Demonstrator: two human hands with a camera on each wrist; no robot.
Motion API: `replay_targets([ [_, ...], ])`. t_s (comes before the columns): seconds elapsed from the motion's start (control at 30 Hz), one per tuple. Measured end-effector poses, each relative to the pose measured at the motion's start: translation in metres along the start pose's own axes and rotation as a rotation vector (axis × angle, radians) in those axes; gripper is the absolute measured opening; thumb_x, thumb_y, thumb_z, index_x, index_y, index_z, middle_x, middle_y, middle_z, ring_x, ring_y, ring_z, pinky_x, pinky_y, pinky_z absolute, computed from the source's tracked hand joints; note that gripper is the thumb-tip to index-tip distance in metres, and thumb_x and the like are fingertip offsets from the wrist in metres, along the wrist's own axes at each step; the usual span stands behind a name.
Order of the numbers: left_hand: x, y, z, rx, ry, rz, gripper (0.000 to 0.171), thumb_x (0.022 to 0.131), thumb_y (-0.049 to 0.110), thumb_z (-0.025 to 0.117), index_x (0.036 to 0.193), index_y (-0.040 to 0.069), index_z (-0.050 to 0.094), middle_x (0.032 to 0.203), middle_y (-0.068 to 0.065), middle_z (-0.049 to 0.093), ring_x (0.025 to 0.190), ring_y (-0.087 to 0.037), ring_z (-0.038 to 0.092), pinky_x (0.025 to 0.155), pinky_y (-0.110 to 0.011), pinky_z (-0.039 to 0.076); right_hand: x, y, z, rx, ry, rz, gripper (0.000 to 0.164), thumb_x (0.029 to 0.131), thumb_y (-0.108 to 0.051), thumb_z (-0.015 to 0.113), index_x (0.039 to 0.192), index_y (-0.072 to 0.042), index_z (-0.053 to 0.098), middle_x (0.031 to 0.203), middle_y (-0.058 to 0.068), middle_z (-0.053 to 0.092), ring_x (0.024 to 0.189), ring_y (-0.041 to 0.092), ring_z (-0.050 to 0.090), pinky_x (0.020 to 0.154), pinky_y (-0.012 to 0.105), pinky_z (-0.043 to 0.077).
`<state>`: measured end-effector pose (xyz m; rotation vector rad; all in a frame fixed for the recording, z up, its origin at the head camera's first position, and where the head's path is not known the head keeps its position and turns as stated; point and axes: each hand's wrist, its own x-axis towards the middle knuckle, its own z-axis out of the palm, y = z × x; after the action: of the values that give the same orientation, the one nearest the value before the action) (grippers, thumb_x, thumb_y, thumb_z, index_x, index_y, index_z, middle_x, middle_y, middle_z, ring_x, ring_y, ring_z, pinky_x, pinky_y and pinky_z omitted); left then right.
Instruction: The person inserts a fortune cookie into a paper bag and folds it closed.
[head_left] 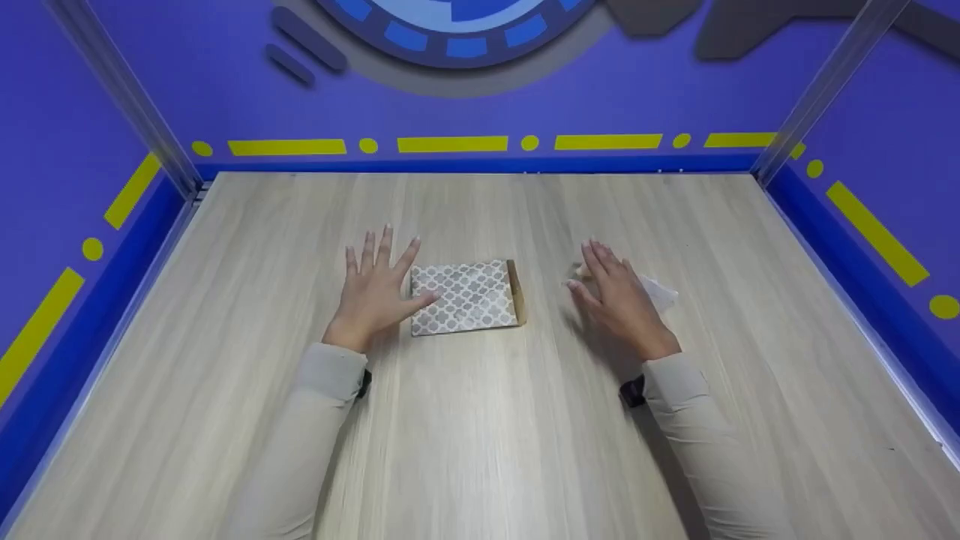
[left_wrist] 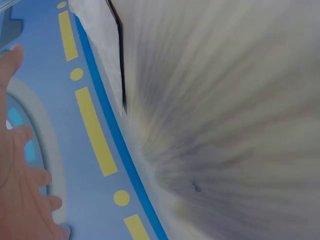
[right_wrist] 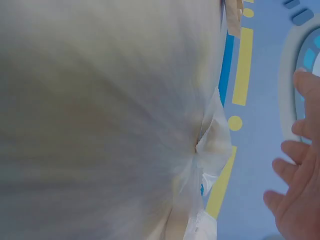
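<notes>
A flat box [head_left: 465,296] with a grey-and-white lattice pattern lies on the wooden table, its brown cardboard edge [head_left: 517,292] facing right. Fingers spread wide, my left hand [head_left: 373,296] is at the box's left side, and its thumb overlaps the patterned top in the head view. My right hand [head_left: 621,304] has straight fingers and holds nothing. Behind it, partly hidden, is a crumpled white plastic packet [head_left: 660,292], whose crimped ends show in the right wrist view, where the packet [right_wrist: 216,142] stands up from the tabletop.
The light wood table [head_left: 465,435] ends at a blue back wall [head_left: 450,112] with yellow dashes. Blue panels flank it left and right, joined by metal corner posts [head_left: 825,90]. A small dark mark [left_wrist: 196,187] shows on the wood in the left wrist view.
</notes>
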<state>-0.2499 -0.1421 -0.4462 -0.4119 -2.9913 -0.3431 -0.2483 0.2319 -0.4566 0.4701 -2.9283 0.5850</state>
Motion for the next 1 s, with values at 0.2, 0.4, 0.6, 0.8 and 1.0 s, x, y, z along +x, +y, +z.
replay_targets([
  [0.2, 0.007, 0.007, 0.003, -0.068, -0.113, 0.059, 0.091, 0.083, 0.071, 0.052, 0.155, 0.026, 0.017, 0.162, -0.015, -0.002, 0.149, -0.037, -0.003, 0.117, -0.059, 0.000, 0.003, -0.002, 0.001, 0.103, -0.109, -0.036, 0.066, 0.101, -0.043, 0.044, 0.154, -0.011, 0.020, 0.161, 0.009, 0.018, 0.148, 0.029, 0.016, 0.120, 0.047, 0.014],
  [0.4, 0.012, 0.015, 0.008, -0.111, -0.234, 0.109, 0.091, 0.084, 0.069, 0.052, 0.155, 0.026, 0.015, 0.162, -0.012, -0.001, 0.149, -0.033, -0.001, 0.119, -0.052, 0.000, 0.010, -0.006, 0.003, 0.165, -0.228, -0.083, 0.066, 0.100, -0.043, 0.045, 0.154, -0.015, 0.020, 0.161, 0.007, 0.019, 0.148, 0.026, 0.018, 0.119, 0.046, 0.018],
  [0.6, 0.019, 0.025, 0.011, -0.107, -0.332, 0.153, 0.091, 0.085, 0.069, 0.051, 0.155, 0.027, 0.012, 0.163, -0.011, 0.003, 0.150, -0.028, 0.000, 0.120, -0.048, 0.000, 0.019, -0.013, 0.006, 0.188, -0.303, -0.148, 0.061, 0.101, -0.039, 0.045, 0.153, -0.014, 0.024, 0.159, 0.007, 0.023, 0.147, 0.026, 0.020, 0.119, 0.045, 0.019],
  [0.8, 0.027, 0.034, 0.016, -0.095, -0.378, 0.172, 0.090, 0.086, 0.066, 0.053, 0.155, 0.026, 0.011, 0.162, -0.011, 0.006, 0.150, -0.027, 0.002, 0.120, -0.048, 0.002, 0.028, -0.021, 0.011, 0.182, -0.320, -0.230, 0.058, 0.101, -0.033, 0.047, 0.151, -0.009, 0.029, 0.158, 0.012, 0.026, 0.146, 0.030, 0.022, 0.118, 0.046, 0.020],
  [1.0, 0.032, 0.044, 0.019, -0.070, -0.413, 0.170, 0.091, 0.086, 0.068, 0.052, 0.155, 0.027, 0.009, 0.163, -0.007, 0.005, 0.150, -0.024, 0.002, 0.120, -0.048, 0.003, 0.032, -0.027, 0.017, 0.167, -0.352, -0.263, 0.058, 0.101, -0.033, 0.048, 0.151, -0.009, 0.028, 0.158, 0.012, 0.024, 0.147, 0.030, 0.021, 0.118, 0.046, 0.020],
])
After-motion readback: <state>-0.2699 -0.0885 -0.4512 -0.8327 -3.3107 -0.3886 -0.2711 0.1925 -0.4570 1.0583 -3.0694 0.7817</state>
